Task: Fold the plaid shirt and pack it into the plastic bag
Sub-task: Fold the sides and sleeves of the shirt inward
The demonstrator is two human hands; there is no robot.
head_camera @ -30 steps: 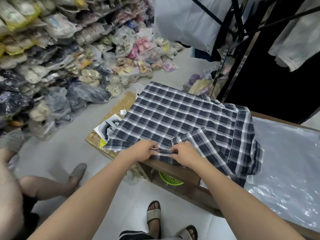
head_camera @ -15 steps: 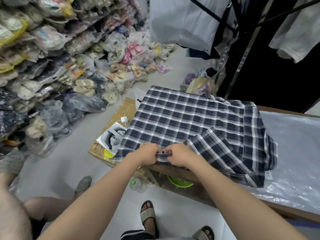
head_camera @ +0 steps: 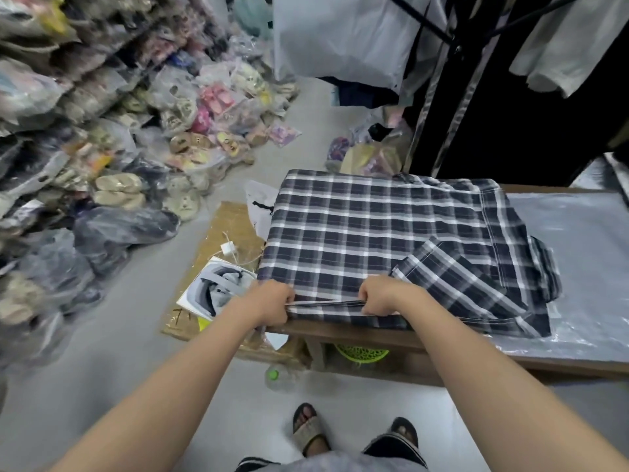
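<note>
Plaid shirt [head_camera: 374, 240]: dark grey and white check, lying flat and partly folded on the wooden table [head_camera: 357, 335], a sleeve folded diagonally across its right part. Left hand [head_camera: 272, 301] closed on the near hem at the left; right hand [head_camera: 379, 296] closed on the same hem further right, the edge pulled taut between them. Clear plastic bag [head_camera: 578, 267] spread flat on the table, under the shirt's right edge. To the left, on the floor: cardboard [head_camera: 231, 233], heaps of bagged footwear [head_camera: 119, 148]
</note>
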